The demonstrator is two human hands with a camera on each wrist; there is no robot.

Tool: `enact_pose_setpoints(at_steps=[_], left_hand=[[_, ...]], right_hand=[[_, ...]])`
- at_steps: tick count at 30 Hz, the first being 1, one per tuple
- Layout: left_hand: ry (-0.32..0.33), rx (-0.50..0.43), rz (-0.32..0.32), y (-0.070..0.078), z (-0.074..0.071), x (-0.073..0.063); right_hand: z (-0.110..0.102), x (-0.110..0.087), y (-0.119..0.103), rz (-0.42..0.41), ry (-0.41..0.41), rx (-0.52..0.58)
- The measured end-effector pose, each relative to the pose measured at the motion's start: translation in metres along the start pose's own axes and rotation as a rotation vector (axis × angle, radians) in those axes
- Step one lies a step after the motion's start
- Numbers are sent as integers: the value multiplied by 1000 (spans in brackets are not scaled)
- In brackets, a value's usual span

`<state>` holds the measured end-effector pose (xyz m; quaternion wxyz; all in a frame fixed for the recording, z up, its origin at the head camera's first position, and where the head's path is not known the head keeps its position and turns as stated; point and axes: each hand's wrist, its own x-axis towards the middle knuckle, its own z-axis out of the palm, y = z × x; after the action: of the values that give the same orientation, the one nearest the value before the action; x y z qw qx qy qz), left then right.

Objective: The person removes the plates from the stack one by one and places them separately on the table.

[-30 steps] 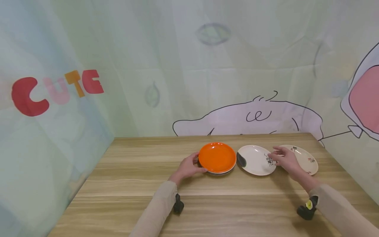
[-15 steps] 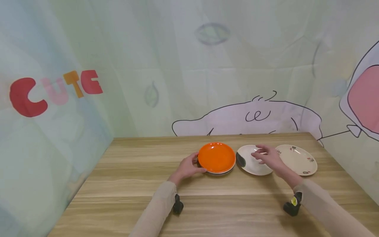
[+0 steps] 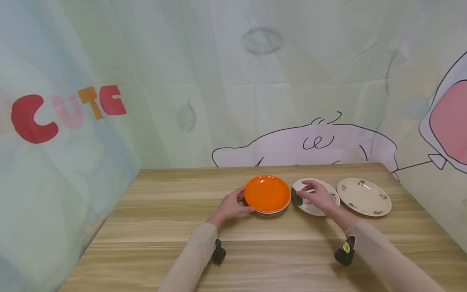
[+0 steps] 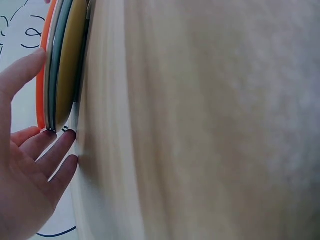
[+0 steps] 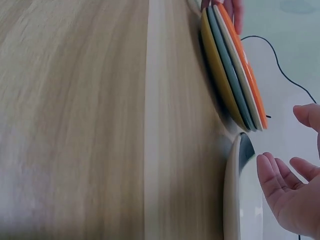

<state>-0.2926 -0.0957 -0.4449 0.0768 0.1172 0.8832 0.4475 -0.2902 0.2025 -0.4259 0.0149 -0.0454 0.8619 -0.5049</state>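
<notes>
A stack of plates stands near the back of the table, with a glossy orange plate [image 3: 267, 193] on top. Below it, in the left wrist view, show a cream rim, a teal plate [image 4: 59, 55] and a yellow plate [image 4: 71, 65] at the bottom. My left hand [image 3: 230, 206] touches the stack's left edge, thumb at the orange rim, fingers spread along the side. My right hand [image 3: 318, 197], holding nothing, hovers with loosely bent fingers above a white plate [image 3: 308, 207] with a dark patch and small black print. In the right wrist view this hand [image 5: 300, 195] is above that plate's rim.
A cream plate [image 3: 364, 197] with small printed pictures lies at the right, beside the white one. The wooden table [image 3: 277, 259] ends at a printed curtain [image 3: 204, 81] behind the plates. Each wrist wears a black camera, such as the right wrist camera [image 3: 345, 252].
My right hand has moved left, from between the two plates at the right to over the white plate, uncovering the cream plate. My left hand stays at the stack.
</notes>
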Motion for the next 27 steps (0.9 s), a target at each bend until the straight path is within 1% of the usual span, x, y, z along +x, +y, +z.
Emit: enact_pose_setpoints(at_steps=[3, 7, 10, 13, 20, 27], left_hand=[[1, 4, 1, 0, 0, 0], [0, 5, 11, 0, 0, 0], [-1, 4, 17, 0, -1, -1], [-1, 6, 14, 0, -1, 0], [-12, 16, 21, -1, 0, 0], [-16, 8, 25, -2, 0, 0]], right_hand=[[9, 3, -2, -6, -11, -35], [20, 7, -3, -36, 8, -71], [27, 10, -4, -57, 7, -55], [32, 11, -4, -64, -12, -54], [36, 10, -8, -35, -31, -120], [38, 10, -9, -43, -24, -110]])
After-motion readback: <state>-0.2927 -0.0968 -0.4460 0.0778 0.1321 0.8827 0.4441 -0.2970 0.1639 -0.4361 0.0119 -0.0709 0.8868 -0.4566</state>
